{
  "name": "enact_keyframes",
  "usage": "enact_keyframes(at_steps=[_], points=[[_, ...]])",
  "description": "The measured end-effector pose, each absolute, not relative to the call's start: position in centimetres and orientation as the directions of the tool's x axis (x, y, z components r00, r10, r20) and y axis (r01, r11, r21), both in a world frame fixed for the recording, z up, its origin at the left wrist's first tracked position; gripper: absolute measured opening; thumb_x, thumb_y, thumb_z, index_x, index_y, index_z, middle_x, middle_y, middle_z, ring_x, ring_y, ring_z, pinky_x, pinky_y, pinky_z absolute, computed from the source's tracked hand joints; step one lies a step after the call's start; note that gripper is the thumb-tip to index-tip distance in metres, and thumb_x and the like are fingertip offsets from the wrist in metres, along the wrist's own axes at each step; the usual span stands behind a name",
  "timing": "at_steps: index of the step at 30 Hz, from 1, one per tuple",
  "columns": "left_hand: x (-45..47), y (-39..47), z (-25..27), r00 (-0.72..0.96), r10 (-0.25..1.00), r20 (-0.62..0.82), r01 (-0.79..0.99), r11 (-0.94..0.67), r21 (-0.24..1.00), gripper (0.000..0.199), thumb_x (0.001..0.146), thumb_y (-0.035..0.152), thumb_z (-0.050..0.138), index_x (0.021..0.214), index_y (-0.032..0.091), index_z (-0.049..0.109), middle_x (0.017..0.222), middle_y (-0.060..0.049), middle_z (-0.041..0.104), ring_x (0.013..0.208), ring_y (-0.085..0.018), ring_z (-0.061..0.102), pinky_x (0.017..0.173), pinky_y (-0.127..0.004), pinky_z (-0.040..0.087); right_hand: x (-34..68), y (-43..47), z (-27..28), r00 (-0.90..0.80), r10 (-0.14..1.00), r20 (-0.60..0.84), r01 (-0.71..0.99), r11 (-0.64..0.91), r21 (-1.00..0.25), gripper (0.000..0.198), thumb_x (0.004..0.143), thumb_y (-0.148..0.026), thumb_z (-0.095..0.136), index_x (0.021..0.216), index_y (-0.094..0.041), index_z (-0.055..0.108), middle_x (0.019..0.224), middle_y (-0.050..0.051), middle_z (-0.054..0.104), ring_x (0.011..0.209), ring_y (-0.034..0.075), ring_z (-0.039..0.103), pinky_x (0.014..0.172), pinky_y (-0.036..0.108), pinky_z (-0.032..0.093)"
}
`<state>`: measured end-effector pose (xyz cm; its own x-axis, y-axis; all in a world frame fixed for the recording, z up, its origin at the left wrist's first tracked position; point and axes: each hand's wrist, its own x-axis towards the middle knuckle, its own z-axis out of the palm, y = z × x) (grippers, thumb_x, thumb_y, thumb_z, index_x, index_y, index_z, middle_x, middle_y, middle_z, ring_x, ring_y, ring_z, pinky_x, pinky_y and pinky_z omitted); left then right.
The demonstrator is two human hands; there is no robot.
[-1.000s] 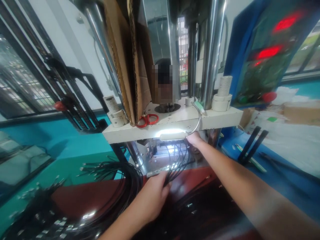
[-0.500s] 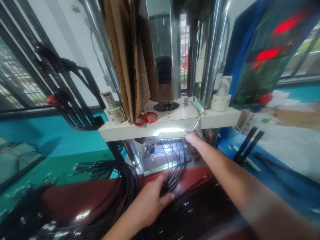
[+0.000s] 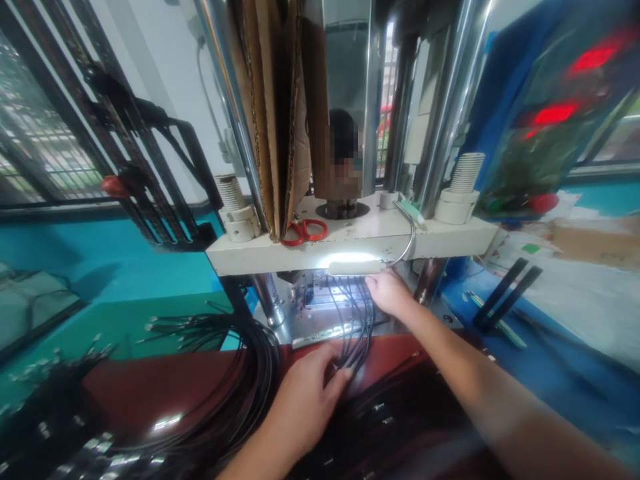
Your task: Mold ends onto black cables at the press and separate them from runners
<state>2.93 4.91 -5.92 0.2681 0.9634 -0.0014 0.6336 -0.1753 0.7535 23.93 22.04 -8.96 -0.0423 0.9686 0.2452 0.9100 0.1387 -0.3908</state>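
Note:
Several thin black cables (image 3: 349, 313) run from a brightly lit metal mould (image 3: 327, 293) in the press down over the front edge. My left hand (image 3: 313, 390) is closed around their lower part, thumb on the near side. Beneath the press plate, my right hand (image 3: 389, 291) has its fingers curled at the right end of the mould, beside the upper cables. What its fingertips hold is too small to make out. A lit lamp (image 3: 356, 268) on a bent metal stem hangs just above that hand.
The press's white plate (image 3: 350, 243) spans overhead, carrying red-handled scissors (image 3: 305, 231) and folded cardboard (image 3: 273, 120). A larger bundle of black cables (image 3: 260, 360) curves over the dark red surface (image 3: 150, 387) at left. Two black bars (image 3: 507, 293) stand on the blue table (image 3: 555, 360).
My right hand has come down and out from under the plate, so more of it shows. My left hand has closed around the cables. The view has shifted slightly.

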Motion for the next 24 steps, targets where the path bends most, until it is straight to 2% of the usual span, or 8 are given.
enact_keyframes(at_steps=[5, 10, 17, 24], points=[[2.9, 5.0, -6.3, 0.243, 0.970, 0.029, 0.616, -0.178, 0.767, 0.023, 0.086, 0.036, 0.060, 0.105, 0.024, 0.063, 0.097, -0.002, 0.066, 0.087, -0.021, 0.058, 0.080, -0.031, 0.041, 23.6, 21.5, -9.1, -0.057, 0.959, 0.278, 0.926, 0.155, -0.344, 0.037, 0.093, -0.032, 0.042, 0.117, -0.026, 0.070, 0.115, 0.009, 0.063, 0.108, 0.026, 0.055, 0.090, 0.035, 0.042], [2.7, 5.1, -5.8, 0.186, 0.981, 0.054, 0.615, -0.159, 0.773, 0.030, 0.091, 0.047, 0.051, 0.102, 0.021, 0.059, 0.093, -0.003, 0.063, 0.083, -0.019, 0.056, 0.075, -0.030, 0.041, 23.2, 21.0, -8.9, -0.067, 0.949, 0.307, 0.936, 0.167, -0.311, 0.038, 0.092, -0.038, 0.044, 0.120, -0.029, 0.068, 0.123, 0.009, 0.058, 0.114, 0.028, 0.049, 0.094, 0.038, 0.039], [2.8, 5.6, -6.0, 0.188, 0.977, 0.097, 0.616, -0.194, 0.763, 0.030, 0.092, 0.048, 0.048, 0.099, 0.021, 0.058, 0.094, -0.003, 0.061, 0.086, -0.019, 0.055, 0.077, -0.030, 0.041, 22.9, 21.1, -8.7, -0.107, 0.955, 0.277, 0.943, 0.185, -0.276, 0.039, 0.092, -0.045, 0.042, 0.116, -0.029, 0.069, 0.121, 0.011, 0.059, 0.114, 0.031, 0.046, 0.095, 0.044, 0.036], [2.7, 5.5, -5.4, 0.174, 0.979, 0.105, 0.604, -0.191, 0.774, 0.030, 0.092, 0.047, 0.049, 0.100, 0.020, 0.059, 0.094, -0.004, 0.062, 0.085, -0.018, 0.057, 0.078, -0.031, 0.042, 22.8, 21.1, -8.6, -0.096, 0.955, 0.282, 0.944, 0.177, -0.278, 0.041, 0.094, -0.046, 0.037, 0.114, -0.031, 0.070, 0.120, 0.009, 0.059, 0.114, 0.029, 0.047, 0.096, 0.041, 0.036]])
